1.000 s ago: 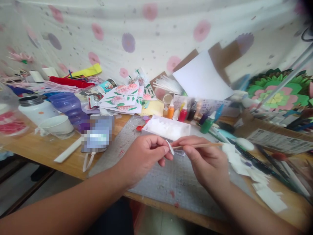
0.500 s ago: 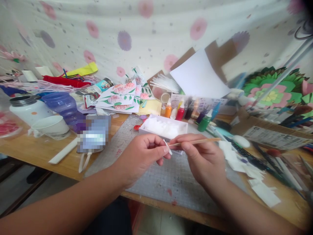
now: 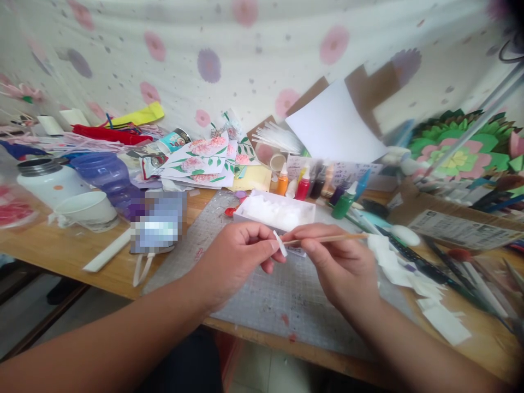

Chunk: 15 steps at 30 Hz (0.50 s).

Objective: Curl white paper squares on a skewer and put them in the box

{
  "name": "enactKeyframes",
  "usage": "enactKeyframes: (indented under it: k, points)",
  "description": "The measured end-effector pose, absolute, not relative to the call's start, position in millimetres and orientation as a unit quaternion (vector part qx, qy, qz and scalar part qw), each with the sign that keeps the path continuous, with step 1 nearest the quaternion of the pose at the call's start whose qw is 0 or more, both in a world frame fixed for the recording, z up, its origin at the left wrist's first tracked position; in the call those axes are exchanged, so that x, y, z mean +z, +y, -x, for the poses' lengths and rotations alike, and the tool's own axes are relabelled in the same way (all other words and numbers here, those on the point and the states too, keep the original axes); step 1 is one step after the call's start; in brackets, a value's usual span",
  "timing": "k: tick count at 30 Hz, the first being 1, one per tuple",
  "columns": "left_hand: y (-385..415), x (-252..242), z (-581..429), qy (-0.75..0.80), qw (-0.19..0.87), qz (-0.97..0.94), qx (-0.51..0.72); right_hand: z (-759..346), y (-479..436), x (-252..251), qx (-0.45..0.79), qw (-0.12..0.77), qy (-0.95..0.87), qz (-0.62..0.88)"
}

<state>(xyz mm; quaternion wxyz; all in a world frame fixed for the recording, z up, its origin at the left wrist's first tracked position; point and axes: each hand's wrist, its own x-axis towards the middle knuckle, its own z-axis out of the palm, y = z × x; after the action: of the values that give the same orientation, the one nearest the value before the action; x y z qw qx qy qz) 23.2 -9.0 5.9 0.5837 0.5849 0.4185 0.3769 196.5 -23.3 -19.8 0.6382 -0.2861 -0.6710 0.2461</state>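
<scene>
Between thumb and fingers, my left hand pinches a small white strip, which looks like paper. My right hand grips a thin wooden stick that slants slightly up to the right. The stick's left end is at the strip; whether it touches cannot be made out. Both hands are held close together above a grey cutting mat. Just behind them stands an open white box with fluffy white material in it.
Paint bottles, among them an orange one and a green one, stand behind the box. White paper pieces lie at right, near a cardboard carton of tools. A white cup and a purple container are at left.
The white strip has turned slightly in my left fingers and shows more of its face. The stick is a little more level. Both hands stay almost in place.
</scene>
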Motion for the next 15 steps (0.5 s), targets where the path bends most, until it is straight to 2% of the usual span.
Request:
enactKeyframes:
  k: [15]
  points:
    - [-8.0,4.1,-21.8,0.409,0.594,-0.585,0.371,-197.0,-18.7,-30.6,0.333,0.658,-0.622,0.263]
